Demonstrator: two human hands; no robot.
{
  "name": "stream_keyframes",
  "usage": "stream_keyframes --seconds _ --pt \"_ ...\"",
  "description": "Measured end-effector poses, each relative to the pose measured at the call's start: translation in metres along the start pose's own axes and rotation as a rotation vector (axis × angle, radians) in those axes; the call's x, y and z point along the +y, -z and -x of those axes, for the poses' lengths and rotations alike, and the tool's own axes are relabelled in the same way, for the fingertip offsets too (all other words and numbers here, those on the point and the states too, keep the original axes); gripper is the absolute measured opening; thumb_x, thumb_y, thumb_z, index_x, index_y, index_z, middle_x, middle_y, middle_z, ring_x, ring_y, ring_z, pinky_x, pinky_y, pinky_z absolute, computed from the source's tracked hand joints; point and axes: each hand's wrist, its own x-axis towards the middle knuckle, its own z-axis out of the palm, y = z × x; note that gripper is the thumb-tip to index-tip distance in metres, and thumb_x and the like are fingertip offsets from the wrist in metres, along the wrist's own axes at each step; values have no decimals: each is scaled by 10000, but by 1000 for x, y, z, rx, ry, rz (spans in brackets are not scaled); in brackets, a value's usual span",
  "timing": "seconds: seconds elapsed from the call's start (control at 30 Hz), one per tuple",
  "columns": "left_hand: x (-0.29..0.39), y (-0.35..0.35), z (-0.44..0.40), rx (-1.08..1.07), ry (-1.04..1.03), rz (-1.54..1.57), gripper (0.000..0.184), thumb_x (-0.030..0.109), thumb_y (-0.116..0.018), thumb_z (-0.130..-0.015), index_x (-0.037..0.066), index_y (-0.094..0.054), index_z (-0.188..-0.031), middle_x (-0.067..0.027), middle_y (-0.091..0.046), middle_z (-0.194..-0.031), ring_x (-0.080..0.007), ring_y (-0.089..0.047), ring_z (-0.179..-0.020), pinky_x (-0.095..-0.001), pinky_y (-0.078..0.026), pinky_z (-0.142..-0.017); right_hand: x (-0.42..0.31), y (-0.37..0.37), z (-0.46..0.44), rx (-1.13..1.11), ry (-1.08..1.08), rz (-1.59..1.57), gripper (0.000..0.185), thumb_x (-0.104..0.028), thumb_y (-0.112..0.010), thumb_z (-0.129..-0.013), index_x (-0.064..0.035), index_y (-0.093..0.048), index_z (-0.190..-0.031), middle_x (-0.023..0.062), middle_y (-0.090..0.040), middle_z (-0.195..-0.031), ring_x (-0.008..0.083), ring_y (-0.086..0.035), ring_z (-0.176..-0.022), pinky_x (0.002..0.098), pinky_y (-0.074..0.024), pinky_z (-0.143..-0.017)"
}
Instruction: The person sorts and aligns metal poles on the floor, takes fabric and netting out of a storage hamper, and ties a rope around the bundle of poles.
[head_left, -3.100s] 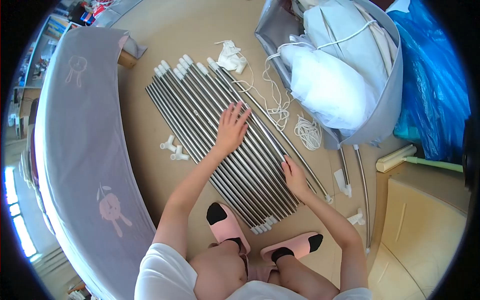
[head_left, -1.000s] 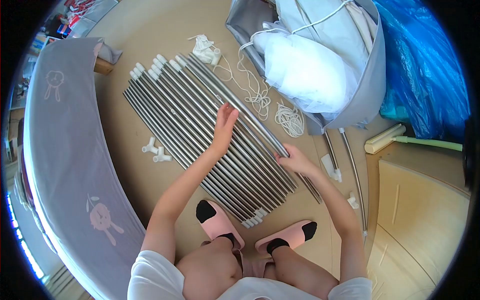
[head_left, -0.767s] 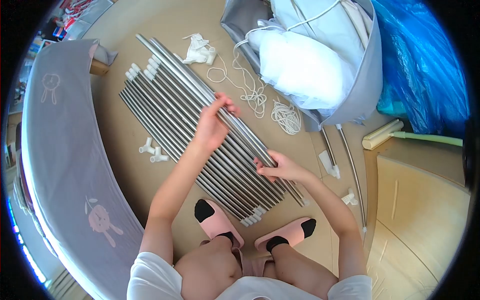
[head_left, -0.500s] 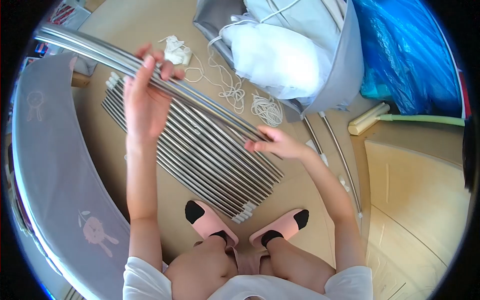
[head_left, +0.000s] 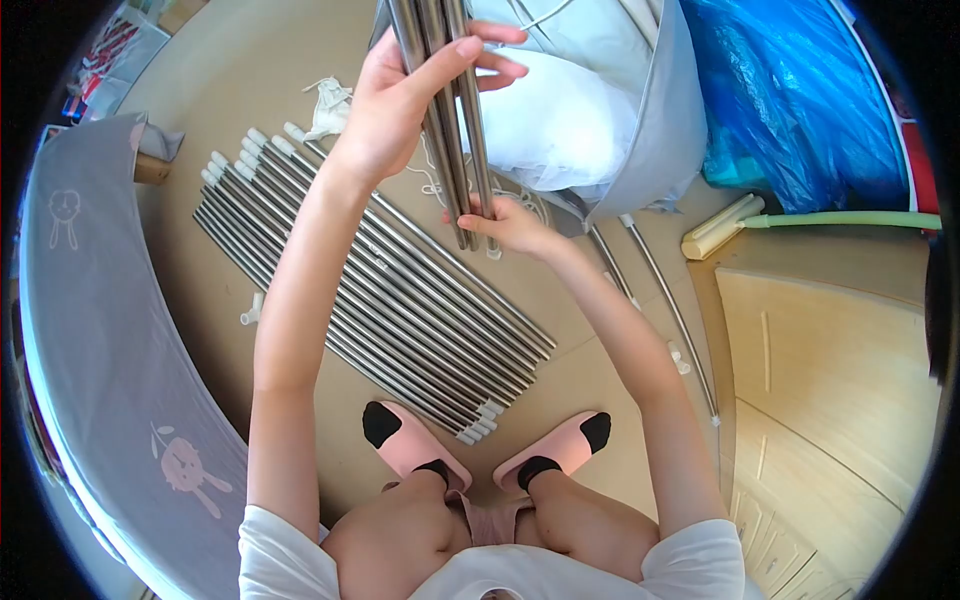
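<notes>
together, the left hand point(head_left: 392, 105) and right hand point(head_left: 508, 226) grip a bundle of metal poles point(head_left: 440, 110), closed round it above the floor point(head_left: 590, 360), beside the grey bag point(head_left: 665, 130).

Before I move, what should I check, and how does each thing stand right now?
1. Left hand on the held poles: ok, thumb across them.
2. All its fingers closed: not ok, some point outward.
3. Right hand supporting: ok, it is near their lower ends.
4. Upper ends free: cannot tell, out of view.
5. Bag untouched by poles: cannot tell, they overlap in view.
6. Floor poles in a row: ok, side by side.
</notes>
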Motion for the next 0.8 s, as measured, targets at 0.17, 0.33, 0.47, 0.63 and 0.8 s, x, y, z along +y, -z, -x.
stream_keyframes --seconds 0.17,0.33,0.47,0.63,0.8 --pt "-26 18 12 103 51 13 398 132 -454 -883 48 -319 -1248 -29 -480 -832 -119 -470 -723 -333 -444 -742 35 -10 4 187 71 175 406 -348 -596 -796 -13 -539 -1020 81 -586 -810 141 -520 -750 300 -420 -673" --pt "-14 61 19 317 -53 150 314 114 -445 -893 55 -383 -1195 -29 -488 -821 -117 -440 -675 -283 -420 -655 40 -25 48 349 32 676 367 -353 -555 -802 -32 -532 -977 160 -587 -831 311 -560 -755 403 -434 -667" --pt "4 102 35 407 -46 195 293 142 -426 -905 12 -386 -1164 -50 -462 -878 -125 -420 -719 -277 -395 -702 22 -44 81 396 51 847 283 -319 -510 -826 -37 -514 -847 165 -587 -790 346 -554 -734 432 -436 -638" --pt "4 173 72 508 66 404 167 147 -397 -914 0 -415 -991 -43 -382 -786 -130 -371 -660 -270 -385 -663 -15 -71 114 360 48 742 289 -329 -484 -854 -54 -458 -769 148 -535 -642 334 -532 -610 424 -402 -542" --pt "-6 199 91 585 145 477 159 144 -375 -922 -7 -404 -963 -43 -373 -765 -132 -353 -638 -258 -366 -623 -63 -97 135 194 -134 625 318 -348 -444 -873 -51 -455 -760 157 -531 -614 351 -524 -579 441 -390 -521"
